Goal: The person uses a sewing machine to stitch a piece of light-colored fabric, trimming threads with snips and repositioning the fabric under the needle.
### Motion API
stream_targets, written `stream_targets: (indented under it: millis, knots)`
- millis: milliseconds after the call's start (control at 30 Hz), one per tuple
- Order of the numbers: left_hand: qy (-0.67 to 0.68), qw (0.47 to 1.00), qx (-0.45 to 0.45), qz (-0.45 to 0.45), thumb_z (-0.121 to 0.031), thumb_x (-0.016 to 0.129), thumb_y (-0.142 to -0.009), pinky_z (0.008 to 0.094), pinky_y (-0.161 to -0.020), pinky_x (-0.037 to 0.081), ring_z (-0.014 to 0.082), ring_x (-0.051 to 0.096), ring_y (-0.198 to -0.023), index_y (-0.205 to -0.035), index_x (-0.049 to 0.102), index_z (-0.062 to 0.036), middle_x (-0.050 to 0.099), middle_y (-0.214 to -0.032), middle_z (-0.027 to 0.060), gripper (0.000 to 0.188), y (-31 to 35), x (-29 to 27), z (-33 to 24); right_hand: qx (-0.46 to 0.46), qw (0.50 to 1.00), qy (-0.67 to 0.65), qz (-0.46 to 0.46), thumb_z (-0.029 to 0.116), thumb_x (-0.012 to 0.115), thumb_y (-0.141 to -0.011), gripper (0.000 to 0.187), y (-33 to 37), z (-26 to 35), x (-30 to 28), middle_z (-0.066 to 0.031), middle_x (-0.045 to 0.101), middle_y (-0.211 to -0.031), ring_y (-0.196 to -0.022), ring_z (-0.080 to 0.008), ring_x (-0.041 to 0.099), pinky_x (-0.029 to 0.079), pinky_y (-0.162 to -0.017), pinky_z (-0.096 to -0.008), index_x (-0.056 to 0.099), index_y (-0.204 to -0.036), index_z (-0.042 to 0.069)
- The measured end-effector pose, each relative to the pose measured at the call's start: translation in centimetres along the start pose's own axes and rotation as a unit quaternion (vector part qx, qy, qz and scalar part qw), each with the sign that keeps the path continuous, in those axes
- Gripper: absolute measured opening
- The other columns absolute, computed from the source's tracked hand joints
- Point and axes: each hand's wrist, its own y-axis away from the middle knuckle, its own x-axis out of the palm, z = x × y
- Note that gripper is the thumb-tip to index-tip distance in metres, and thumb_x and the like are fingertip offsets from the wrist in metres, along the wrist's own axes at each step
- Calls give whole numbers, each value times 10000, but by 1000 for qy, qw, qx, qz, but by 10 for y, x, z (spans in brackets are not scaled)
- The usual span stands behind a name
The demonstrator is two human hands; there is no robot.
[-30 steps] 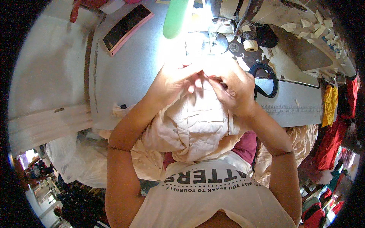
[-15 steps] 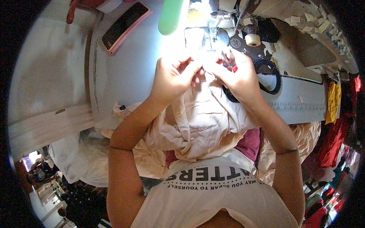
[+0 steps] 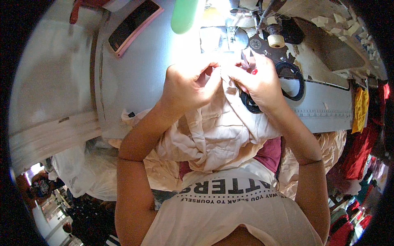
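The cream fabric (image 3: 221,127) lies gathered over the person's lap, and its upper edge is raised at the front of the blue-grey table (image 3: 135,78), in strong glare. The left hand (image 3: 184,84) has this edge pinched between thumb and forefinger. The right hand (image 3: 262,80) pinches it just beside, and also carries what appear to be black-handled scissors (image 3: 301,87); how its other fingers sit there is hidden. To work well here, I think the fabric should be lightly taut between both pinches, with the blades turned away from the folds, because such cloth may be nicked easily. Tilting the edge from the glare would probably help the eye. Beyond the hands stands a sewing machine (image 3: 312,67); to the left lies a phone (image 3: 133,26).
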Motion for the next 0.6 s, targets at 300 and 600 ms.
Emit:
stream_targets:
  millis: [300, 600]
  knots:
    - [129, 989, -76, -12, -102, 671, -681, 205, -420, 392, 77, 482, -419, -707, 615, -5, 536, -511, 21, 115, 0, 8, 7, -35, 997, 70, -17, 98, 628, -787, 127, 5, 4, 7, -17, 563, -678, -559, -67, 492, 392, -507, -199, 571, -821, -10]
    - [72, 996, 40, 26, 4, 641, -714, 219, -703, 446, 99, 571, -756, -810, 616, 25, 608, -811, 48, 101, -6, 1, 22, -119, 978, 159, -67, 105, 597, -782, 155, 5, 7, 10, -77, 565, -626, -546, -86, 503, 418, -504, -255, 552, -781, -43]
